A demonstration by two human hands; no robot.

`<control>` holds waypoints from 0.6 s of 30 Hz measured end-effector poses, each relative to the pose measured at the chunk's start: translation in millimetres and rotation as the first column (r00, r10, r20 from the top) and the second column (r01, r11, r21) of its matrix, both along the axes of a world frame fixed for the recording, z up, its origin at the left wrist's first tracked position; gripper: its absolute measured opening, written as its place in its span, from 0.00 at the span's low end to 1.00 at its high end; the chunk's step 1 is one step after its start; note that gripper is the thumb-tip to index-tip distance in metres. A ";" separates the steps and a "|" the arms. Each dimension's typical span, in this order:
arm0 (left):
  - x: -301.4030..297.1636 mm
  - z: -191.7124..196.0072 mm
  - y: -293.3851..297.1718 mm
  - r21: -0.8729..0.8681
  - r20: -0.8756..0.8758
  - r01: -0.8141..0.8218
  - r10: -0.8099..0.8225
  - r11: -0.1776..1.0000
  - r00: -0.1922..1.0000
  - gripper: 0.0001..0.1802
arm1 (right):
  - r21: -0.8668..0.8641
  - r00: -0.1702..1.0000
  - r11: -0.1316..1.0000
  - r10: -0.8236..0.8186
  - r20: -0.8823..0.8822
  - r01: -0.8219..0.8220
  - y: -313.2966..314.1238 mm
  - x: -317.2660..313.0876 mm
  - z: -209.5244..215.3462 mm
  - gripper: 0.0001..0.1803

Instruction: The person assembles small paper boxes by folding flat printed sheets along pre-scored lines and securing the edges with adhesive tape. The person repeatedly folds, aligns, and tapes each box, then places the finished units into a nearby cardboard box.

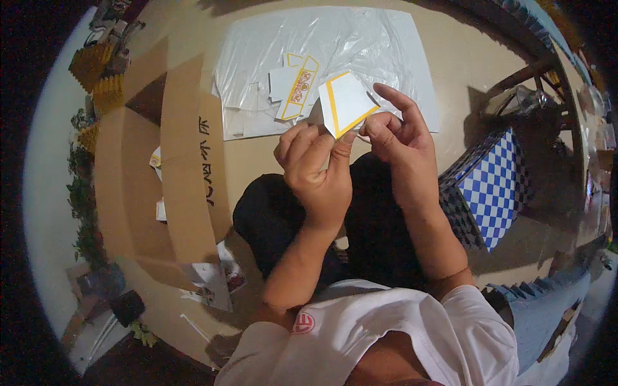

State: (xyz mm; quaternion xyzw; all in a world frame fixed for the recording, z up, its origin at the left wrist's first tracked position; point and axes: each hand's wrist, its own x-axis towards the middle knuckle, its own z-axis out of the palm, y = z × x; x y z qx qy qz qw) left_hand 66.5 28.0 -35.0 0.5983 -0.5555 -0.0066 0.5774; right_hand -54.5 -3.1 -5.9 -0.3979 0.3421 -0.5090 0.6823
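Beige floor point(463, 55) | white card point(351, 96) (yellow-banded, angular) | hands point(320, 166) point(407, 141) pinching its lower edge

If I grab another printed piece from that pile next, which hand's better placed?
Probably your left hand: though pinching the yellow-edged card, it's nearer the pile than your right hand.
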 end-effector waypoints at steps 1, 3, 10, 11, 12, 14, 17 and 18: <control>2.6 0.9 1.5 -0.009 0.009 -0.008 0.008 1.000 1.000 0.08 | 0.002 1.000 1.000 -0.004 0.000 0.004 4.3 4.7 2.6 0.29; 7.3 3.1 4.2 -0.033 0.023 -0.012 0.013 0.999 1.000 0.07 | -0.002 1.000 1.000 0.000 -0.023 0.000 7.8 9.2 6.0 0.28; 18.2 10.0 11.2 -0.139 0.177 -0.039 0.063 0.990 0.982 0.05 | -0.034 0.994 0.999 -0.027 -0.109 0.023 12.5 21.4 12.3 0.28; 19.0 11.0 12.5 -0.152 0.200 -0.045 0.075 0.987 0.977 0.05 | -0.032 0.991 0.999 -0.034 -0.126 0.030 12.8 22.7 12.8 0.29; 20.2 11.6 13.4 -0.160 0.223 -0.047 0.082 0.986 0.971 0.04 | -0.009 0.992 1.000 -0.024 -0.125 0.023 12.7 23.1 13.1 0.29; 22.8 12.9 14.5 -0.173 0.273 -0.045 0.092 0.984 0.958 0.03 | 0.040 0.993 0.999 -0.008 -0.119 0.013 12.1 22.6 13.4 0.29; 24.0 13.5 15.1 -0.156 0.311 -0.054 0.101 0.986 0.945 0.01 | 0.088 0.987 0.992 0.096 -0.126 -0.085 6.0 15.1 8.9 0.31; 23.3 14.1 15.8 -0.161 0.311 -0.061 0.110 0.985 0.944 0.01 | 0.098 0.986 0.990 0.117 -0.115 -0.106 5.4 14.7 8.8 0.31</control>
